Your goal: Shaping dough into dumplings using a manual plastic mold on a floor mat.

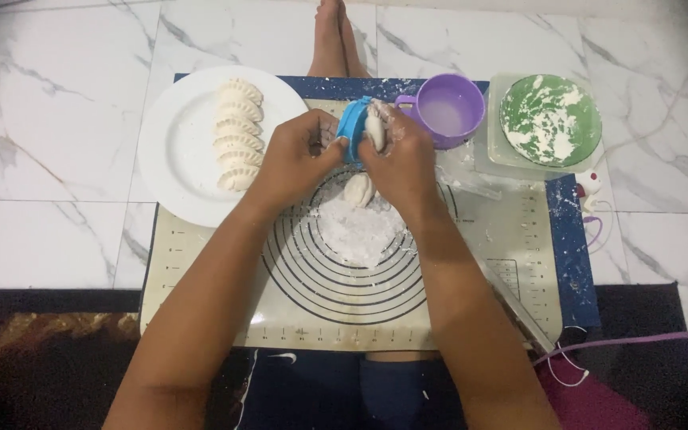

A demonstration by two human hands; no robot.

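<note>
Seen from above, a person sits on a marble floor (57,143) with both bare hands raised together over the middle of a baking mat (511,239). The left hand (296,155) is closed around the hinge side of a blue plastic dumpling press (352,127), holding it steady. The right hand (400,155), dusted with flour, curls its fingers around the other half of the press and pinches a pale piece of dough (376,127) that sits in it, so both hands grip the press from opposite sides. The step in hand looks like the shaping of one dumpling: the dough is in the mould, and whether the mould is fully closed cannot be told. The next move would seem to call for a firm, even squeeze, then a gentle release so the soft edge does not tear. Just below the hands, a small dough lump (357,189) rests on a heap of flour (356,231) at the centre of the mat's ringed circles. Toward the mat's far left corner, a white plate (177,151) carries a row of finished crimped dumplings (238,135). At the far right edge stand a purple cup (449,111) and, beside it, a green bowl (551,119) smeared with flour.
</note>
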